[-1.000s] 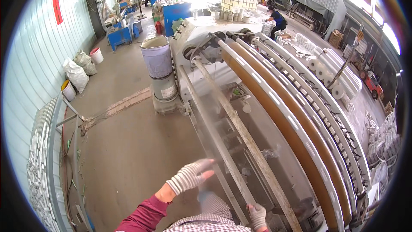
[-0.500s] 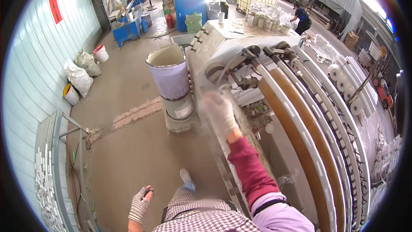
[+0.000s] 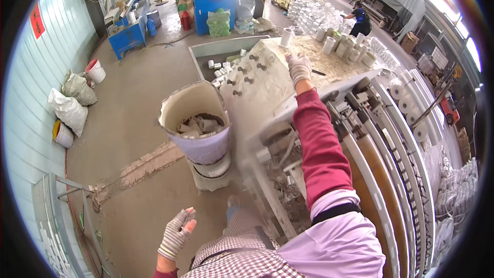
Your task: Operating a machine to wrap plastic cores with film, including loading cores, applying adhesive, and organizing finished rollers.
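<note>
My right hand, in a striped glove with bare fingertips, reaches over the pale, dusty top of the machine. Its fingers are bent and slightly apart, just short of a small white roll standing upright at the far edge; I see nothing held. Low over the floor, my left hand, gloved the same way, hangs open with its thumb apart from the fingers. Between my hands and the machine's left side stands a tall lilac bucket with a ragged rim, holding greyish scraps.
Several small white and greenish rolls crowd the top's right side, near a dark thin tool. Long curved-looking rollers run along my right. A low grey bin lies beyond the bucket. Farther off, a person bends beside white bundles.
My right hand has moved forward from the machine's near side to over its top. The view has shifted forward, showing the scraps inside the bucket. My left hand stays low.
</note>
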{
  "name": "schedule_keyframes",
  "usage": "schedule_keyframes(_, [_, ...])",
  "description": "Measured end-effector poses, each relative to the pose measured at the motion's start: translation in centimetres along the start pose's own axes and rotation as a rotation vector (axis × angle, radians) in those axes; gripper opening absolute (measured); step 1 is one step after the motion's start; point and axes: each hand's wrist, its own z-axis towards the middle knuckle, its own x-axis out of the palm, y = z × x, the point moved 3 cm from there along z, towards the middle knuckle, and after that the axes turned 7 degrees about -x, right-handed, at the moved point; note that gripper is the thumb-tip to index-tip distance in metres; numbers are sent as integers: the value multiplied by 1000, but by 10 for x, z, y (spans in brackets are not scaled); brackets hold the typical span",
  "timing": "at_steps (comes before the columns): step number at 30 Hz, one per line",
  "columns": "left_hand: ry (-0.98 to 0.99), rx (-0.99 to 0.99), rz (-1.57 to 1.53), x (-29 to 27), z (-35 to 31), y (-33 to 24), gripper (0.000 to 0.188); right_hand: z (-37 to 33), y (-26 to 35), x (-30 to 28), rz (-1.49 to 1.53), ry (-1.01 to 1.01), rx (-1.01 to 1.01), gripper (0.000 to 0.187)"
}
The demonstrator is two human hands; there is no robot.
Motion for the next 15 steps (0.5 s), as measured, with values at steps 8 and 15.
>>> schedule_keyframes(8, [-51, -117, -105, -36, 88, -29, 42, 177, -45, 103, -136, -7, 48, 83])
schedule_keyframes(15, [148, -117, -377, -66, 201, -109, 57, 94, 75, 118, 246, 229, -438, 51])
